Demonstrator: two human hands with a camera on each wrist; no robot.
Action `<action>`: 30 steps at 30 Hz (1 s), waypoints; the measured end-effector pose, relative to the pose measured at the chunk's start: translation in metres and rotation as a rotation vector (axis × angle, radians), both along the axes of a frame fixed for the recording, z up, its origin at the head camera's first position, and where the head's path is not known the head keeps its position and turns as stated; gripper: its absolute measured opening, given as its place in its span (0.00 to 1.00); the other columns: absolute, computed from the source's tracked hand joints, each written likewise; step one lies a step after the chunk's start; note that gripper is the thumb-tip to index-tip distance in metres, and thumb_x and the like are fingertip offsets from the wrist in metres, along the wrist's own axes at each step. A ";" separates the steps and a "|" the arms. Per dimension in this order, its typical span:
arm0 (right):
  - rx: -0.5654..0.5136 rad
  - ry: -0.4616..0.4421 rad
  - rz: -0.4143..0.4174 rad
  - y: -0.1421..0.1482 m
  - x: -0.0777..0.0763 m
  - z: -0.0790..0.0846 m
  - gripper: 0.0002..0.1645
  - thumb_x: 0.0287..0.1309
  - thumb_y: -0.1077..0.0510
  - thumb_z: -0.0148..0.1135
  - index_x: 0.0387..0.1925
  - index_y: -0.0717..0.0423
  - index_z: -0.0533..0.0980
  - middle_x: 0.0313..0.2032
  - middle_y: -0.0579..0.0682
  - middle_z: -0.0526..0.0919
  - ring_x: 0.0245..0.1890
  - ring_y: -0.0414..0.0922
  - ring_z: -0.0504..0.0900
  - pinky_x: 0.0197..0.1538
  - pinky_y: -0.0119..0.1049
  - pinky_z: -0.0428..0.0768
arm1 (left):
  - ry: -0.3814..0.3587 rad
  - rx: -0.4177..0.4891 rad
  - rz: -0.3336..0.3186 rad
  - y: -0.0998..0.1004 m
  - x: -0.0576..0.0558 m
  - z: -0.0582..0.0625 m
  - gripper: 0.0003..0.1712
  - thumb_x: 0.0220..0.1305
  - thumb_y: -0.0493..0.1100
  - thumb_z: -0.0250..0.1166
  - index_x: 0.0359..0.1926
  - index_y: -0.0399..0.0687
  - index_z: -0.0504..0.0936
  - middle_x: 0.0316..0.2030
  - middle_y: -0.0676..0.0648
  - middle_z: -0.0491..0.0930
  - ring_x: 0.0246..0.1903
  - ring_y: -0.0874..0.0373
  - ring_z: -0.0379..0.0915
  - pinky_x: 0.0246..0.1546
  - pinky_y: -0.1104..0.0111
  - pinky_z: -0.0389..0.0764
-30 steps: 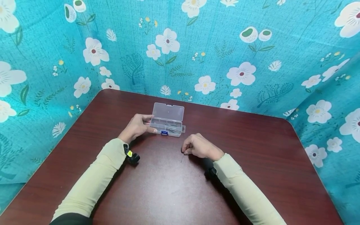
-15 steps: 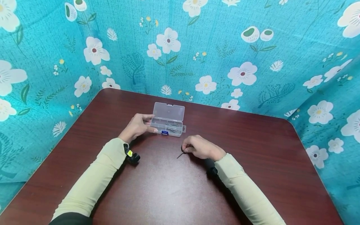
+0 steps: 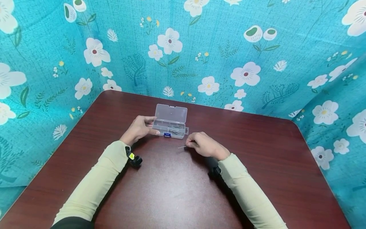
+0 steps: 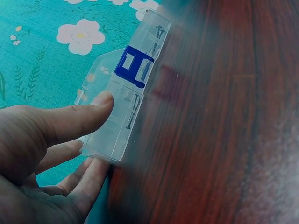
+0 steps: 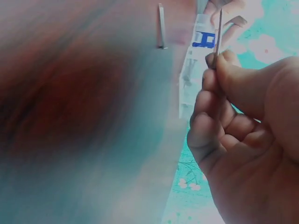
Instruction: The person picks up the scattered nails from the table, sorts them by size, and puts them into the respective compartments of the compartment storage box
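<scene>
A clear plastic storage box [image 3: 161, 128] with a blue clasp [image 3: 167, 135] stands on the table, its lid [image 3: 171, 113] raised at the back. My left hand [image 3: 139, 128] grips the box's left end, thumb on the front side and fingers behind and below. Several thin metal nails [image 3: 175, 127] lie mostly in the right compartments. Just in front of the box's right corner, my right hand [image 3: 204, 144] pinches one slim nail [image 3: 181, 147] between thumb and forefinger, its tip pointing left. In the right wrist view that nail [image 5: 219, 32] rises from the fingertips.
The table [image 3: 160, 190] is glossy dark red wood. A bright nail-shaped streak [image 5: 161, 25] shows on it in the right wrist view; I cannot tell whether this is a reflection. A blue flowered curtain [image 3: 171, 63] hangs behind the table.
My right hand has risen slightly toward the box. The pinched nail has swung from pointing down to pointing left. My left hand and the box have stayed put.
</scene>
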State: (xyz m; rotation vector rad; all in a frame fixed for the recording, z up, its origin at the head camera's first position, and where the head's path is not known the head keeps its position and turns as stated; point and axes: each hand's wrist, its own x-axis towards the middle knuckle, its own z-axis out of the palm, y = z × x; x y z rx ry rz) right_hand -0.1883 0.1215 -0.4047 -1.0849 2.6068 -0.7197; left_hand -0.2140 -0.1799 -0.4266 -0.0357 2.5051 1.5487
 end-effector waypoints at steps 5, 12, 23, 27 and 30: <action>-0.012 0.042 -0.037 -0.006 -0.002 0.003 0.20 0.70 0.69 0.53 0.20 0.53 0.69 0.22 0.41 0.59 0.25 0.39 0.60 0.32 0.35 0.66 | 0.000 -0.005 -0.005 0.000 0.000 -0.001 0.46 0.46 0.36 0.82 0.69 0.44 0.75 0.51 0.41 0.82 0.46 0.49 0.76 0.49 0.59 0.79; -0.021 0.083 -0.088 -0.013 -0.006 0.003 0.17 0.71 0.66 0.55 0.23 0.57 0.73 0.24 0.44 0.63 0.26 0.40 0.62 0.34 0.35 0.67 | 0.006 -0.004 0.002 0.000 0.000 0.000 0.46 0.46 0.35 0.82 0.68 0.43 0.75 0.49 0.42 0.83 0.45 0.50 0.77 0.47 0.60 0.80; -0.075 0.103 -0.191 -0.021 -0.020 -0.005 0.11 0.73 0.62 0.56 0.35 0.59 0.83 0.32 0.48 0.83 0.30 0.41 0.74 0.40 0.38 0.76 | 0.022 -0.019 -0.006 -0.001 0.000 -0.002 0.45 0.46 0.36 0.82 0.67 0.44 0.76 0.51 0.40 0.81 0.48 0.50 0.76 0.47 0.60 0.79; -0.083 0.104 -0.203 -0.025 -0.023 -0.006 0.12 0.73 0.62 0.55 0.34 0.59 0.83 0.32 0.50 0.83 0.28 0.42 0.73 0.40 0.39 0.75 | 0.017 -0.008 -0.001 -0.001 -0.001 -0.002 0.44 0.46 0.35 0.82 0.67 0.44 0.76 0.50 0.41 0.82 0.47 0.50 0.77 0.45 0.61 0.79; -0.079 0.095 -0.216 -0.028 -0.025 -0.005 0.13 0.73 0.62 0.55 0.35 0.59 0.83 0.34 0.51 0.85 0.29 0.42 0.73 0.40 0.39 0.76 | 0.014 -0.001 0.002 -0.001 -0.001 -0.002 0.45 0.46 0.35 0.82 0.67 0.43 0.76 0.49 0.41 0.83 0.46 0.50 0.78 0.44 0.63 0.79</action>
